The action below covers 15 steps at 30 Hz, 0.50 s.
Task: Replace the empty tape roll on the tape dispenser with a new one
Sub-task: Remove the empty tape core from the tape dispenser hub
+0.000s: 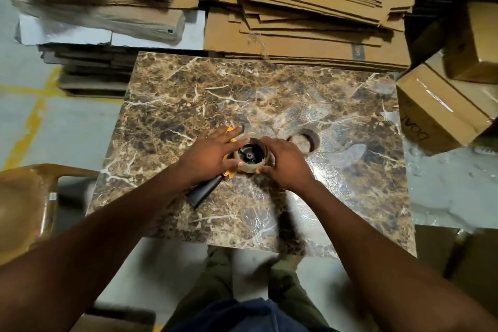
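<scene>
A yellow tape dispenser with a black handle [202, 192] lies flat on the marble-patterned table [188, 94]. A new roll of clear tape [249, 166] sits around the dispenser's black hub. My left hand [208, 155] presses down on the dispenser's yellow body, thumb against the roll's left side. My right hand [283, 162] cups the roll from the right, fingers curled on its rim. An empty brown cardboard core [304, 140] lies on the table just right of my right hand.
Stacks of flattened cardboard [310, 8] line the table's far edge. Taped cardboard boxes [442, 110] stand at the right. A brown plastic chair [29, 202] is at the left. Crumpled clear film covers the table's right half.
</scene>
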### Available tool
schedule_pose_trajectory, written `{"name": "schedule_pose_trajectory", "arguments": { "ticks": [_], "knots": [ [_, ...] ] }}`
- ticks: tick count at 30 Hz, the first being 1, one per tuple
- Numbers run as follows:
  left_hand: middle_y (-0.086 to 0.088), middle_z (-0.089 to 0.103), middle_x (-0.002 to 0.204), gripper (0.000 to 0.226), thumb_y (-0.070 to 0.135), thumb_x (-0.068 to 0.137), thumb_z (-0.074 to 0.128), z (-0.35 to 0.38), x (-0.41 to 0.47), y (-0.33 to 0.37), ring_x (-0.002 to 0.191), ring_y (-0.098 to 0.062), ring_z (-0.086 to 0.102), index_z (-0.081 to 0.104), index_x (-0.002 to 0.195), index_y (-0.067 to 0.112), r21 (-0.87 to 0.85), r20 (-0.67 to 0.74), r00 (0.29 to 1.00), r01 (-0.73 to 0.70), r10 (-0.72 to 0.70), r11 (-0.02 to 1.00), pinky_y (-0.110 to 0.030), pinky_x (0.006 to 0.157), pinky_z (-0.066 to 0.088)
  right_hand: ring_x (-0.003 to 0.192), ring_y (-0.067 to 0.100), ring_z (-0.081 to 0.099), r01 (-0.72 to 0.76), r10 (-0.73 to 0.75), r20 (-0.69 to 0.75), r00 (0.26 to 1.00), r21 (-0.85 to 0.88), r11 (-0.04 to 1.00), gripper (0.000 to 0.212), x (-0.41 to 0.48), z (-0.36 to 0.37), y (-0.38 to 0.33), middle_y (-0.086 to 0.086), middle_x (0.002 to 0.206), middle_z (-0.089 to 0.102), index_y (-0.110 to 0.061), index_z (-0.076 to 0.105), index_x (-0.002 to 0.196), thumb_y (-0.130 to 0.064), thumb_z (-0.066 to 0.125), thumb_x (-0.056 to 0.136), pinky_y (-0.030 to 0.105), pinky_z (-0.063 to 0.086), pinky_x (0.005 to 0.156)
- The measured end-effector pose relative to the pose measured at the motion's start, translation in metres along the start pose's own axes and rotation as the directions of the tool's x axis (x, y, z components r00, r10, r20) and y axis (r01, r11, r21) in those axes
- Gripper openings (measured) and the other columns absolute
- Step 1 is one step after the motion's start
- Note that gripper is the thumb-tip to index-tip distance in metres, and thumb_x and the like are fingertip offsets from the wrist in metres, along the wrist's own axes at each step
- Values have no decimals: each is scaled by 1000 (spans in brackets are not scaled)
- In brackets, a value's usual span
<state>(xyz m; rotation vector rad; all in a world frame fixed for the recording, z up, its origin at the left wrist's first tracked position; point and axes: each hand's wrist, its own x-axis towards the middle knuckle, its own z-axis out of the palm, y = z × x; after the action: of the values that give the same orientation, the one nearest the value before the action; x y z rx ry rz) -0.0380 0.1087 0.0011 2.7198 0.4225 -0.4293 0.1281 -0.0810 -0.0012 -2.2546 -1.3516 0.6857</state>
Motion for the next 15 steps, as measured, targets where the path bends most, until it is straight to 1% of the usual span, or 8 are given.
{"name": "schedule_pose_trajectory", "arguments": {
  "ticks": [2,4,7,9,10,12,14,15],
  "knots": [
    [17,5,173,65,65,102,41,-2,4,0,162,-19,4,24,162,46,11,48,999,5,-6,1000,-60,126,3,127,30,59,-12,12,5,1000,20,1000,87,2,0,0,7,140,66,-26,49,150,-35,90,74,43,46,106],
    [17,11,173,61,64,104,40,-3,7,0,162,-19,7,28,161,46,-49,64,998,33,-30,998,-60,126,3,127,30,59,-24,24,11,1000,52,998,92,1,1,2,9,141,65,-26,45,154,-32,91,74,41,47,106],
    [14,19,172,57,61,104,42,0,7,-2,161,-20,12,33,159,47,-141,63,997,52,-44,989,-55,126,11,130,28,59,-4,2,16,1000,112,994,93,-2,2,4,9,144,63,-24,43,157,-29,90,76,34,45,105],
    [11,20,172,56,59,104,46,3,8,-5,161,-20,14,34,157,48,-200,47,998,55,-46,978,-50,127,15,136,19,55,-85,82,23,996,277,957,91,-3,6,5,4,151,59,-23,43,158,-39,88,80,29,41,108],
    [10,19,173,56,59,103,49,4,8,-6,160,-19,13,35,156,50,-243,37,998,65,-57,968,-49,128,15,139,14,52,-160,159,37,987,419,894,90,-2,9,4,-1,154,56,-24,43,158,-44,86,81,30,40,112],
    [12,14,174,57,58,102,54,8,8,-7,158,-11,9,34,155,55,-337,25,995,97,-94,937,-46,128,11,143,10,49,-254,294,56,954,669,698,87,2,15,0,-3,157,53,-25,45,157,-46,84,82,39,41,119],
    [15,9,174,58,58,101,56,12,9,-8,155,-7,5,32,154,60,-380,25,990,136,-137,915,-41,123,7,143,13,50,-288,368,84,926,788,544,77,6,21,-4,0,157,52,-21,46,157,-31,81,89,44,42,120],
    [14,7,174,58,60,101,55,13,9,-8,157,-9,3,31,153,62,-368,19,988,150,-153,918,-41,122,6,142,15,51,-305,384,108,917,810,501,71,7,25,-5,1,156,53,-18,47,156,-23,78,92,43,43,119]
  ]
}}
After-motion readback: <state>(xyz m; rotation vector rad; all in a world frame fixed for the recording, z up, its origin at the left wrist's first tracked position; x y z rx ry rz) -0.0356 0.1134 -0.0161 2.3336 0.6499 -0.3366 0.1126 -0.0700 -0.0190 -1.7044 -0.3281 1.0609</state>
